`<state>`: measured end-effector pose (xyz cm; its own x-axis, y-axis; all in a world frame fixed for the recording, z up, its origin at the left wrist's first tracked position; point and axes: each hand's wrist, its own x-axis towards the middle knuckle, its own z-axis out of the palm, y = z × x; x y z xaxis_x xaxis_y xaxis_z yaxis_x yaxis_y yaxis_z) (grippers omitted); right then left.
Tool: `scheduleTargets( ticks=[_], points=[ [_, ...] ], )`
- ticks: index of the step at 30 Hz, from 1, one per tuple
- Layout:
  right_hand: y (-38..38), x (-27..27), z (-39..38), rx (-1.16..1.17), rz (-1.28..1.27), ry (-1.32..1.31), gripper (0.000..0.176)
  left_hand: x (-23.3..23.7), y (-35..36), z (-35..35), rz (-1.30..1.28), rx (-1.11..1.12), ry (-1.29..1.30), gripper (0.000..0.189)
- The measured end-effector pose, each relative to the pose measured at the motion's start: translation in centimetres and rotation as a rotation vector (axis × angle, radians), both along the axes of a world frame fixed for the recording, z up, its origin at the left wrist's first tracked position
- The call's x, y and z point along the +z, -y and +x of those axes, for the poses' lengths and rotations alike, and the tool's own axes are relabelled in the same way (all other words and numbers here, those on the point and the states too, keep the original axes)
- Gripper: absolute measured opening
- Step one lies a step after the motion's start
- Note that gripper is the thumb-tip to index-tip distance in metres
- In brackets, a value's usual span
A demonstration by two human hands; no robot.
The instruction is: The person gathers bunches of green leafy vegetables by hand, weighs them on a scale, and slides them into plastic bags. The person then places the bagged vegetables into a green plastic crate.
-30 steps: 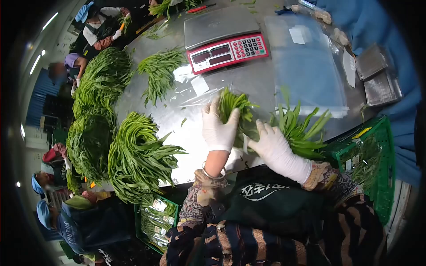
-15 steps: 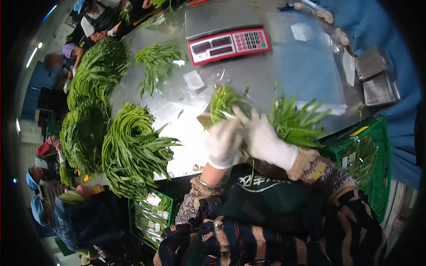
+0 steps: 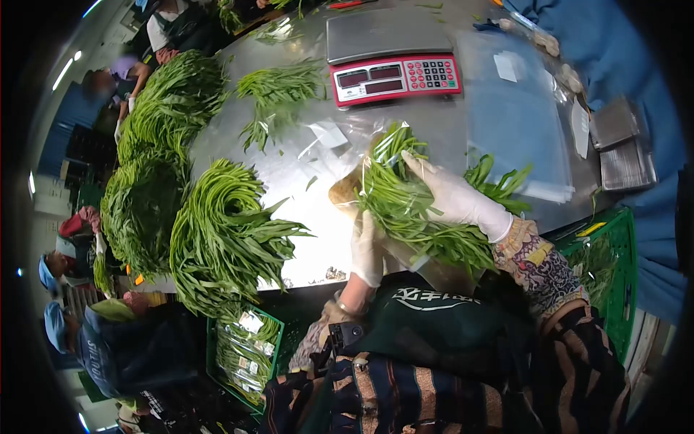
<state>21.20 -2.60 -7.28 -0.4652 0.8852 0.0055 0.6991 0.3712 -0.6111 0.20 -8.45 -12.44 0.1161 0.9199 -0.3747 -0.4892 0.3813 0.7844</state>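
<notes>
Both gloved hands are on a bunch of long-stemmed leafy greens (image 3: 405,195) in a clear plastic bag, close to my body at the table's front edge. My left hand (image 3: 366,249) pinches the bag's near left side, with its thumb up along the stems. Across the upper right of the bunch lies my right hand (image 3: 457,194), fingers curled over it. Leaves spread down toward my apron. A brown patch (image 3: 345,194) shows at the bag's left edge. Behind my right hand, more loose greens (image 3: 502,181) lie on the table.
A red-and-white scale (image 3: 396,78) stands beyond the hands. Flat clear bags (image 3: 517,123) lie to the right. Heaps of greens (image 3: 224,231) cover the left side. Green crates (image 3: 242,354) holding greens stand below the table edge. Other people (image 3: 130,347) work at left.
My hands have moved apart, the left one down toward me and the right one to the right. The bagged bunch is now spread out and more visible between them.
</notes>
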Motion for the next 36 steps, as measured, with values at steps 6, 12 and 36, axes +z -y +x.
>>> scheduleTargets(
  ticks=[6, 12, 36],
  points=[
    [2.4, 5.4, -2.1, -0.148, 0.159, 0.029, 0.1, -1.7, 1.3, 1.6, -0.069, -0.124, 0.63, 0.055],
    [-0.7, 2.1, -4.4, -0.085, -0.014, 0.303, 0.091, 0.6, 1.6, 3.2, -0.152, -0.086, 0.581, 0.033],
    [-1.4, -5.0, -11.0, 0.023, 0.337, 0.564, 0.05, 3.0, -9.7, -0.1, 1.317, -0.255, -1.333, 0.016]
  ],
)
